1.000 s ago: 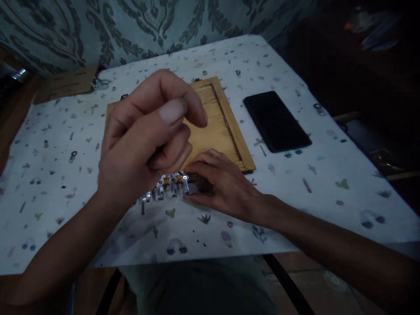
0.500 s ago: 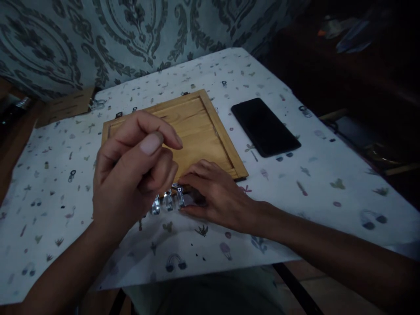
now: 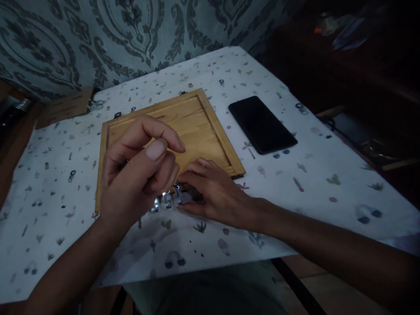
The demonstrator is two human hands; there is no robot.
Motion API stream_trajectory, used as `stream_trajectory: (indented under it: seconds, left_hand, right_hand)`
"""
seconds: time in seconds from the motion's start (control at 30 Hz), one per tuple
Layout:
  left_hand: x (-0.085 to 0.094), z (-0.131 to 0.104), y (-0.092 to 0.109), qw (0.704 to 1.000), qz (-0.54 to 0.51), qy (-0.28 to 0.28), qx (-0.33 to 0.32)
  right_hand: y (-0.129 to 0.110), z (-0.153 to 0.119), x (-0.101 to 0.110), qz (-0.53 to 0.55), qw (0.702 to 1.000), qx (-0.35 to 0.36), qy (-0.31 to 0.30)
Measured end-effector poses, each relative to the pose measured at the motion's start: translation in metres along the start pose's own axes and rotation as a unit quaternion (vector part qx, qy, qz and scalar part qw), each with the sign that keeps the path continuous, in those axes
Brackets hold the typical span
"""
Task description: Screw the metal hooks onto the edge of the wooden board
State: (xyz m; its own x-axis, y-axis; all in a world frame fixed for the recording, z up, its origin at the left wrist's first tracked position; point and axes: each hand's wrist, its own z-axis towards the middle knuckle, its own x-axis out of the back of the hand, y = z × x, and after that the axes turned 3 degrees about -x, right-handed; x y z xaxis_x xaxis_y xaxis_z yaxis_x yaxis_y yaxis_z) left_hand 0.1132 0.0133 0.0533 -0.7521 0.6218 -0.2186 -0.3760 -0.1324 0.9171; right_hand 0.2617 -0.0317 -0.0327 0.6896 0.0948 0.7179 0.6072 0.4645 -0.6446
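Observation:
A framed wooden board [image 3: 193, 133] lies on the table. Along its near edge stand several small, shiny, curved metal pieces [image 3: 167, 200], partly hidden behind my left hand. My left hand [image 3: 138, 168] is raised over the board's near left part. Its fingers are curled with the thumb against them, and I cannot make out anything between them. My right hand [image 3: 215, 190] rests at the near edge, index finger and thumb closed around the rightmost curved metal piece [image 3: 178, 194].
A black phone-like device [image 3: 262, 124] lies right of the board. Brown cardboard [image 3: 65, 107] sits at the far left corner, beside a clear crumpled item [image 3: 97, 105]. The table [image 3: 262, 236] has a printed white cover, with patterned fabric [image 3: 138, 35] behind it.
My left hand has shifted slightly right and down over the board. My right hand keeps its place at the metal piece. The whole view has moved a little.

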Motion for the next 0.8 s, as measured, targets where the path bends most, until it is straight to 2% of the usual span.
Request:
stream_trajectory:
  seconds: [0.1, 0.27, 0.43, 0.63, 0.8]
  left_hand:
    - [-0.002, 0.0, 0.001, 1.0, 0.027, 0.0, 0.013]
    - [-0.006, -0.003, -0.003, 0.992, 0.086, 0.087, -0.026]
    - [-0.013, -0.008, -0.002, 0.985, 0.124, 0.12, 0.002]
    - [-0.013, -0.009, -0.003, 0.988, 0.124, 0.094, -0.001]
    - [-0.003, 0.005, 0.0, 0.996, 0.08, -0.018, 0.035]
  right_hand:
    - [0.0, 0.0, 0.0, -0.001, 1.0, -0.002, -0.008]
    - [0.001, 0.0, -0.001, 0.001, 1.0, 0.005, -0.001]
    - [0.003, 0.0, -0.002, -0.003, 1.0, 0.007, -0.004]
    - [0.004, -0.001, -0.002, -0.009, 1.0, 0.014, -0.001]
    - [0.003, 0.0, -0.001, 0.0, 1.0, 0.015, -0.001]
